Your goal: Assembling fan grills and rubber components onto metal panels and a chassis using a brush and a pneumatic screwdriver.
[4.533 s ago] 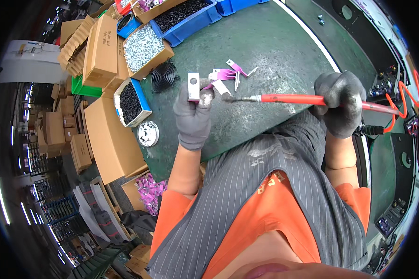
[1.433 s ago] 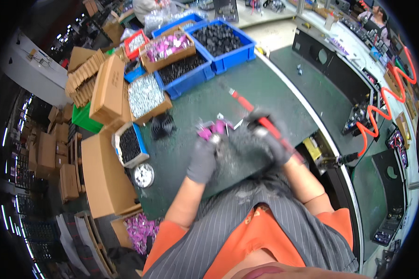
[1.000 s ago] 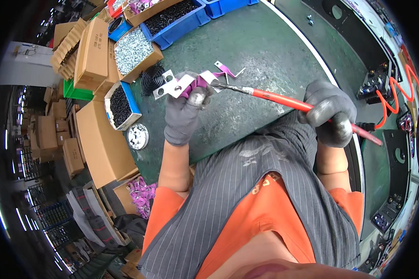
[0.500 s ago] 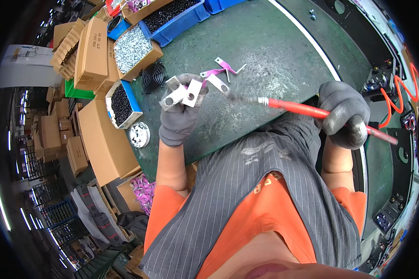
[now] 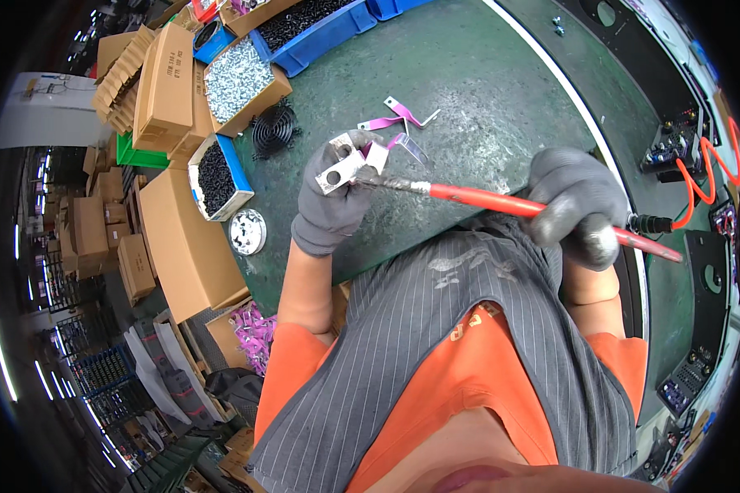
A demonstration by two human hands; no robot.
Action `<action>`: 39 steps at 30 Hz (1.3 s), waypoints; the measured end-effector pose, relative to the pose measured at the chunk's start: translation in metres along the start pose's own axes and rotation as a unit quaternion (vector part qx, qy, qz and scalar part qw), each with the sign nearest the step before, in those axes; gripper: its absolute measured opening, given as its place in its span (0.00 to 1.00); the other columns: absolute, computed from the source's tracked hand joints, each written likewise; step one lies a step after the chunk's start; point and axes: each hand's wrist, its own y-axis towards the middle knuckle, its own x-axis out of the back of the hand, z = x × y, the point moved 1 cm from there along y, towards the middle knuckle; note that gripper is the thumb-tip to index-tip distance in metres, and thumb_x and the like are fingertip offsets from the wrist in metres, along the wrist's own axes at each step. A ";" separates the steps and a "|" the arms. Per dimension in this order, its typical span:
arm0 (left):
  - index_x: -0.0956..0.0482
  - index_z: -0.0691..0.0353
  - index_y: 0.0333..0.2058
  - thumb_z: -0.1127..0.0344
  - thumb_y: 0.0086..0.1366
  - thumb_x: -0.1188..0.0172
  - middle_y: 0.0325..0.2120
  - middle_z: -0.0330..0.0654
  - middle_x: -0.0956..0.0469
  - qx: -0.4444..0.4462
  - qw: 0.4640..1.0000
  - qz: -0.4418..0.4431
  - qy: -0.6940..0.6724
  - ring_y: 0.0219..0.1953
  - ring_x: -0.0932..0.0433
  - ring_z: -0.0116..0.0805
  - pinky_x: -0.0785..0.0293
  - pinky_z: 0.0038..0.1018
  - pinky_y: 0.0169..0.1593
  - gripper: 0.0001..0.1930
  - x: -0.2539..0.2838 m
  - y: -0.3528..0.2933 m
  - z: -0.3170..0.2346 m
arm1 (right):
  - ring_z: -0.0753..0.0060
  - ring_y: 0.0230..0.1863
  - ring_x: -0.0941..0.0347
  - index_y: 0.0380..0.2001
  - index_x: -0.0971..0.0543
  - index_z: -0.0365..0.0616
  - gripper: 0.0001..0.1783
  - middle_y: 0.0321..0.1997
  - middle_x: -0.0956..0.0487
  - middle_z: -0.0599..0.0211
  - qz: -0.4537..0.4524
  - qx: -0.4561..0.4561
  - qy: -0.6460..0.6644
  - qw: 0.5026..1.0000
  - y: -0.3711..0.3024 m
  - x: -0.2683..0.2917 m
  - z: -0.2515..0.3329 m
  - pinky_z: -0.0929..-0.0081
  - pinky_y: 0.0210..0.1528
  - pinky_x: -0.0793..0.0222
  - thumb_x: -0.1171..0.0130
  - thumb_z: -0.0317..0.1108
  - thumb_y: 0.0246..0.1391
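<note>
In my left hand (image 5: 325,214), gloved in grey, several flat metal brackets (image 5: 339,174) are bunched, with round holes in their silvery ends and pink film on parts. The gloved fingers are closed around them. My right hand (image 5: 582,205), also in a grey glove, is wrapped round the red handle of a brush (image 5: 481,198). Its dark tip reaches the bracket ends at my left hand and seems to touch them. Just beyond, bent pink-and-silver brackets (image 5: 400,117) lie on the green tabletop (image 5: 477,90). One more bracket end beside my left hand is partly hidden.
Along the left stand a carton of silvery screws (image 5: 237,85), a blue bin of black parts (image 5: 325,37), a box of black pieces (image 5: 242,182), a round white tub (image 5: 247,232) and a black coiled-looking part (image 5: 276,130). An orange coiled hose (image 5: 707,177) hangs at right.
My right hand has moved left, bringing the brush tip onto the nearer bracket ends. My left hand has shifted slightly right, and the brackets in it have turned.
</note>
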 end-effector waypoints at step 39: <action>0.28 0.63 0.42 0.66 0.57 0.41 0.30 0.36 0.26 0.153 0.985 -0.001 -0.085 0.29 0.28 0.22 0.31 0.18 0.31 0.15 -0.014 0.008 0.028 | 0.69 0.19 0.40 0.10 0.31 0.45 0.23 0.14 0.33 0.66 -0.083 -0.023 0.064 0.994 -0.027 0.012 -0.037 0.74 0.25 0.45 0.54 0.49 0.49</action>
